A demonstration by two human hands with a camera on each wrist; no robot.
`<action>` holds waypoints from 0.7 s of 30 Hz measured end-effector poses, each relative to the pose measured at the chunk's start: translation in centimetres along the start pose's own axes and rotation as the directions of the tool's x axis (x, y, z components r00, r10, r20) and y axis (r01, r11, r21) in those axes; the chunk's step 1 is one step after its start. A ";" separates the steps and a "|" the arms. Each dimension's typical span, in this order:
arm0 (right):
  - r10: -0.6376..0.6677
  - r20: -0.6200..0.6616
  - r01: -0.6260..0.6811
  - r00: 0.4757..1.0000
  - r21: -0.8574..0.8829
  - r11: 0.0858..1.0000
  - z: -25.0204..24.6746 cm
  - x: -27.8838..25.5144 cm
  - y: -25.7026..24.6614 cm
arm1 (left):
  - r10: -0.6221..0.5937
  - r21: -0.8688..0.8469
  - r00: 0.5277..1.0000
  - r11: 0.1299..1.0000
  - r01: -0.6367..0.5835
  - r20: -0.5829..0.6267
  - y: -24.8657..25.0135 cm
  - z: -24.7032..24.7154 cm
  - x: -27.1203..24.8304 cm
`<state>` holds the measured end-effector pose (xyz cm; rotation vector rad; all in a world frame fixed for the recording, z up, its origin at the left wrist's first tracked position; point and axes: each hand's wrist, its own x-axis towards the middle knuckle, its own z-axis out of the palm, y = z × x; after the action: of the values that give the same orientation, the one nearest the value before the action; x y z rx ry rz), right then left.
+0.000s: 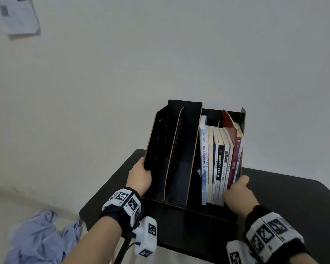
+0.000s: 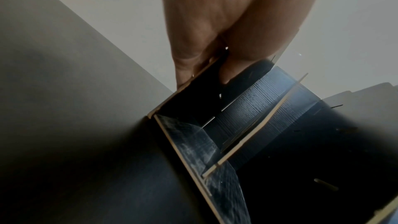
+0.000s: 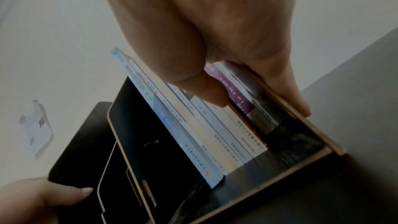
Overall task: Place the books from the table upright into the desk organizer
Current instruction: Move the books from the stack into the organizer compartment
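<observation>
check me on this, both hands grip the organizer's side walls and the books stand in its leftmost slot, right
Not quite: the books stand in the rightmost compartment, not the leftmost, as the head view shows. The left hand and right hand do grip the organizer's side walls.

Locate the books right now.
Head view: the books stand upright in the desk organizer's right compartment, right hand at their spines; the left compartments hold none.

looks like plain home room: bare white wall (image 1: 160, 54), paper sheet (image 1: 19, 14) taped up, blue clothes (image 1: 40, 239) dumped on floor, small black surface (image 1: 293, 197)
</observation>
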<state>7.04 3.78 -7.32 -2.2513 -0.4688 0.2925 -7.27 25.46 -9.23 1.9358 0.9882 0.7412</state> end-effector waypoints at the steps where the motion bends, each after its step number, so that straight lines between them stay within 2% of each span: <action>1: -0.003 0.007 0.003 1.000 0.000 1.000 0.2 0.3 -0.3 | -0.007 -0.001 1.000 1.000 0.007 -0.001 -0.1 -0.1 0.4; 11: -0.026 0.087 0.021 0.996 0.062 0.998 2.9 3.3 -3.1 | -0.014 -0.010 0.998 1.000 0.013 -0.069 -2.0 -1.7 4.7; 15: -0.051 0.105 0.044 0.993 0.064 0.997 4.2 4.4 -4.3 | -0.001 0.034 0.996 0.999 0.004 -0.090 -2.6 -2.2 6.2; 21: -0.084 0.103 0.079 0.991 0.055 0.995 5.6 4.9 -5.2 | -0.007 0.021 0.997 1.000 0.009 -0.077 -2.9 -3.1 8.2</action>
<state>8.25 12.77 -7.36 -2.1687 -0.6012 0.3776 -6.43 34.70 -9.18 1.9328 1.0543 0.8092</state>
